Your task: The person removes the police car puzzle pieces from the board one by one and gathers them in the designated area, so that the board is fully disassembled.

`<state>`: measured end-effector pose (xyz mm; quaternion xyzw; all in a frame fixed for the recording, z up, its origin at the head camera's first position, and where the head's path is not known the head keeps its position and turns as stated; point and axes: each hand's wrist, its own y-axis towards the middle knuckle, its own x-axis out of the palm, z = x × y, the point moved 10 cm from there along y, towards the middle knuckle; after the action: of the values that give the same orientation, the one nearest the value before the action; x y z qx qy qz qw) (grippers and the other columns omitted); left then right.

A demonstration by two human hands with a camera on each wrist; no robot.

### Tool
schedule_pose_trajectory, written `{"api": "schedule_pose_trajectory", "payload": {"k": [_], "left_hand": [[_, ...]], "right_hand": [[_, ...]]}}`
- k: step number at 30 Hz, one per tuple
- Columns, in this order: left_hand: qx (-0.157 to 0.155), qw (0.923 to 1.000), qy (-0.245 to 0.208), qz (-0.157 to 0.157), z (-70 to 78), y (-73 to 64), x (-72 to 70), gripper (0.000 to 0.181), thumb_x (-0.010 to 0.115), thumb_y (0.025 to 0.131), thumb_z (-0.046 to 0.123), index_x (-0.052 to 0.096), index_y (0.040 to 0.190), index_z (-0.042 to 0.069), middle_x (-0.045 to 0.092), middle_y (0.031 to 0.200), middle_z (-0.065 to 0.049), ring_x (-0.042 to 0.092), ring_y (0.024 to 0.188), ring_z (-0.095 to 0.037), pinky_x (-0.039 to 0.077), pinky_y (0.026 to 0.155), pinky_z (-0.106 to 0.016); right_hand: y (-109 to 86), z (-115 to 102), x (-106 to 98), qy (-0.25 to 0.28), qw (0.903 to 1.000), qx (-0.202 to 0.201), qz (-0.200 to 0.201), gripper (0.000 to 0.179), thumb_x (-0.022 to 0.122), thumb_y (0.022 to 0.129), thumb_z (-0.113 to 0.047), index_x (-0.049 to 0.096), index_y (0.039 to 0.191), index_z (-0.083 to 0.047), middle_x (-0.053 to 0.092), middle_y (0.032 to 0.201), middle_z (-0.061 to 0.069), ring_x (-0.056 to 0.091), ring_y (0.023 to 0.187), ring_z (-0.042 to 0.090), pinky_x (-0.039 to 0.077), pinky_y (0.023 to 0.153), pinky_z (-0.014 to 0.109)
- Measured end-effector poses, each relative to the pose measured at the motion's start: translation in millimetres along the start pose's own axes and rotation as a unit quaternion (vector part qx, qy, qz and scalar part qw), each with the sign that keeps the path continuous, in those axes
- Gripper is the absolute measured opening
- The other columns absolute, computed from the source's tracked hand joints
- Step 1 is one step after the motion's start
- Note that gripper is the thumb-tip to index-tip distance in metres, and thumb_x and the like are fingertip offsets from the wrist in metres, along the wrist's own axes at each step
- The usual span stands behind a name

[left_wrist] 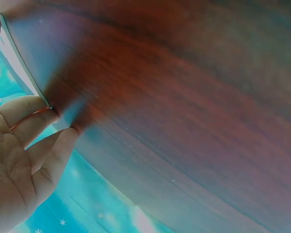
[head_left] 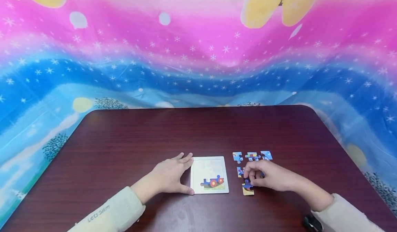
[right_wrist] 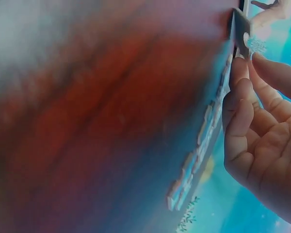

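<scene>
A square white puzzle tray [head_left: 209, 192] lies on the table, with joined pieces [head_left: 214, 182] showing red wheels in its lower right part. At its left side is my left hand [head_left: 170, 175], fingers and thumb spread and nearly straight, their tips touching the edge near the two left corners. My right hand [head_left: 271, 175] pinches a jigsaw piece [head_left: 247, 188], blue above and yellow below, between thumb and fingers. In the right wrist view that piece [right_wrist: 241, 31] stands tilted at the fingertips. The right hand partly covers other loose pieces behind it.
Loose jigsaw pieces lie right of the tray: a blue corner-like piece [head_left: 237, 157], one with red and yellow blocks [head_left: 252, 156], another light blue one [head_left: 266, 155] and a partly hidden one [head_left: 240, 171]. The dark wooden table [head_left: 155, 132] meets a colourful cloth backdrop [head_left: 198, 59].
</scene>
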<state>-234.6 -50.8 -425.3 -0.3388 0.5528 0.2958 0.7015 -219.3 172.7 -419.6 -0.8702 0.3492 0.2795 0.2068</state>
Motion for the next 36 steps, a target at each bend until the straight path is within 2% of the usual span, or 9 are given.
{"api": "schedule_pose_trajectory", "payload": {"k": [6, 10, 25, 36], "left_hand": [[-0.001, 1.0, -0.001, -0.002, 0.4, -0.5, -0.9, 0.099, 0.076, 0.07, 0.067, 0.051, 0.145, 0.007, 0.044, 0.156, -0.007, 0.043, 0.143, -0.033, 0.049, 0.103, -0.051], [-0.004, 1.0, -0.003, -0.003, -0.3, -1.8, -1.4, 0.099, 0.077, 0.07, 0.066, 0.051, 0.145, 0.007, 0.044, 0.156, -0.007, 0.043, 0.143, -0.033, 0.049, 0.102, -0.051], [-0.003, 1.0, 0.001, -0.002, 0.5, -1.1, -1.5, 0.099, 0.077, 0.07, 0.067, 0.051, 0.145, 0.008, 0.044, 0.156, -0.007, 0.043, 0.144, -0.032, 0.049, 0.103, -0.049], [-0.004, 1.0, -0.002, 0.0, -0.8, -0.2, -0.9, 0.099, 0.077, 0.069, 0.067, 0.052, 0.145, 0.007, 0.044, 0.156, -0.007, 0.043, 0.143, -0.033, 0.049, 0.103, -0.05]], "right_hand": [[5.1, -8, -12, -0.023, 0.9995, 0.001, 0.02, 0.011, 0.068, 0.092, -0.006, 0.065, 0.101, -0.011, 0.061, 0.081, -0.009, 0.053, 0.073, 0.001, 0.048, 0.066, 0.022], [17.0, -16, -11, -0.035, 0.9991, 0.0, 0.024, 0.011, 0.069, 0.091, -0.007, 0.066, 0.1, -0.013, 0.061, 0.081, -0.009, 0.053, 0.071, 0.002, 0.048, 0.065, 0.022], [72.1, -45, 24, -0.027, 0.9986, -0.038, -0.024, 0.015, 0.073, 0.087, -0.006, 0.07, 0.1, -0.011, 0.061, 0.081, -0.008, 0.047, 0.059, 0.003, 0.044, 0.055, 0.019], [90.4, -53, 45, -0.069, 0.9949, -0.04, -0.062, 0.017, 0.077, 0.083, -0.007, 0.071, 0.097, -0.013, 0.061, 0.089, -0.003, 0.047, 0.064, 0.003, 0.045, 0.061, 0.018]]}}
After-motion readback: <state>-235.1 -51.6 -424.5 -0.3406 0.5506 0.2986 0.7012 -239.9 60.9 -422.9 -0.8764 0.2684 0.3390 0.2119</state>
